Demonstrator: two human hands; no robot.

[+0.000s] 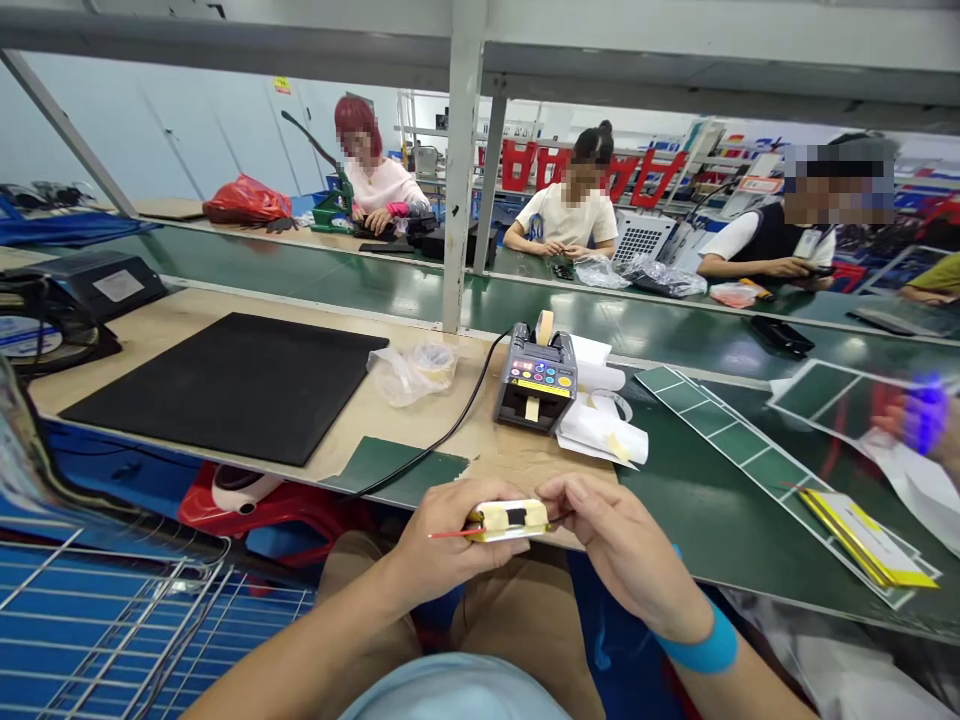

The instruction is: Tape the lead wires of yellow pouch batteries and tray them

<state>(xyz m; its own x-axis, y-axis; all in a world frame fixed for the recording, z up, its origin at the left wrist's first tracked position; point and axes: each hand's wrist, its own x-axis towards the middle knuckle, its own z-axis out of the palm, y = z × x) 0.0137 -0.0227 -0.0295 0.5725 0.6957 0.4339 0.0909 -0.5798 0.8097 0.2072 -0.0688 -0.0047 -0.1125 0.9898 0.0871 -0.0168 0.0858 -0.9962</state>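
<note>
My left hand (441, 540) is wrapped round a battery pack (491, 533), held edge-on above my lap. Cream tape strips and a small black patch cross the pack's near edge, and a red wire (450, 534) sticks out to the left. At the pack's right end, the thumb and fingers of my right hand (619, 550) are pinched together. A thin dark wire seems to run there, though the fingertips hide most of it. Beyond my hands stands an automatic tape dispenser (536, 385) with a tape tongue at its front. Another yellow-edged battery pack (870, 540) lies at right.
Green-and-white strips (739, 450) lie under the second pack. A black mat (240, 385) and a plastic bag (412, 372) occupy the left bench. A black cable (450, 432) crosses to its front edge. A blurred co-worker's hand (922, 415) reaches in at right; several people sit opposite.
</note>
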